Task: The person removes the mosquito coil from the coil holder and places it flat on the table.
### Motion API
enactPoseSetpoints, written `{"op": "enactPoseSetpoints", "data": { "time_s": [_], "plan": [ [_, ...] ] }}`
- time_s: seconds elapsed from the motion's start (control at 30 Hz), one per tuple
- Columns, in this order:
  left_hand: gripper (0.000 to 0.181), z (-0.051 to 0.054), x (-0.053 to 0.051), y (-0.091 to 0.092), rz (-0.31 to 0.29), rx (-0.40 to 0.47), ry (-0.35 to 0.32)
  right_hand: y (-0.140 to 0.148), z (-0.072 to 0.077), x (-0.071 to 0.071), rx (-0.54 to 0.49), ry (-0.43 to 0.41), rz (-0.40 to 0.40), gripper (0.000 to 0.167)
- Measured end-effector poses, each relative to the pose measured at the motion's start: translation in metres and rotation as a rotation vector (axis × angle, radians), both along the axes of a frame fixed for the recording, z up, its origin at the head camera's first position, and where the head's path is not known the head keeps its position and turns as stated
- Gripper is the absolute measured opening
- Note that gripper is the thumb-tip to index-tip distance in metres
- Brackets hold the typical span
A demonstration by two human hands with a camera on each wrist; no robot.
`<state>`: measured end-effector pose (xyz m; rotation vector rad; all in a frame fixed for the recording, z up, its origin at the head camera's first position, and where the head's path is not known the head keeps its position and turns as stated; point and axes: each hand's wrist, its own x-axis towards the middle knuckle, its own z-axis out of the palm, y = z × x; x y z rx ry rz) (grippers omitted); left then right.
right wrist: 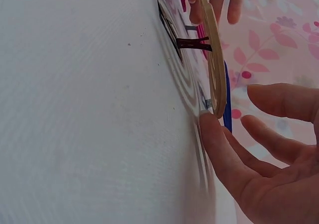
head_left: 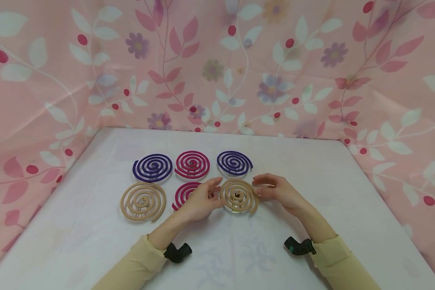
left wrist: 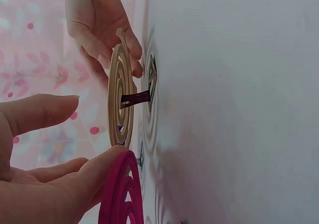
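A tan spiral coil [head_left: 239, 196] stands raised on a small stand at the front right of the group; in the left wrist view the tan coil [left wrist: 121, 94] sits on a dark red upright piece [left wrist: 135, 99]. The left hand [head_left: 201, 200] is at its left side, over part of a pink coil [head_left: 183, 194], fingers spread and gripping nothing. At its right edge is the right hand [head_left: 280, 192], fingers loosely bent; in the right wrist view a fingertip of the right hand [right wrist: 269, 149] lies at or very near the rim of the tan coil [right wrist: 217, 59].
Behind stand a purple coil [head_left: 153, 168], a pink coil [head_left: 192, 164] and another purple coil [head_left: 234, 163]. A second tan coil [head_left: 143, 202] is at the front left. All are on a white-covered table [head_left: 297, 161], with a floral pink cloth [head_left: 217, 80] behind and at the sides.
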<state>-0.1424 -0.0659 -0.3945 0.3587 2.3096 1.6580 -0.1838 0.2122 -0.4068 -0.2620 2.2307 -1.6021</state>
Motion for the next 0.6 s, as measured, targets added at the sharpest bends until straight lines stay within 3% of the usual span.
{"op": "enactPoseSetpoints", "data": {
  "time_s": [0.6],
  "plan": [
    [0.065, -0.0040, 0.0011, -0.0002, -0.053, 0.038, 0.007, -0.0019, -0.0042, 0.0011, -0.083, -0.063, 0.025, 0.053]
  ]
}}
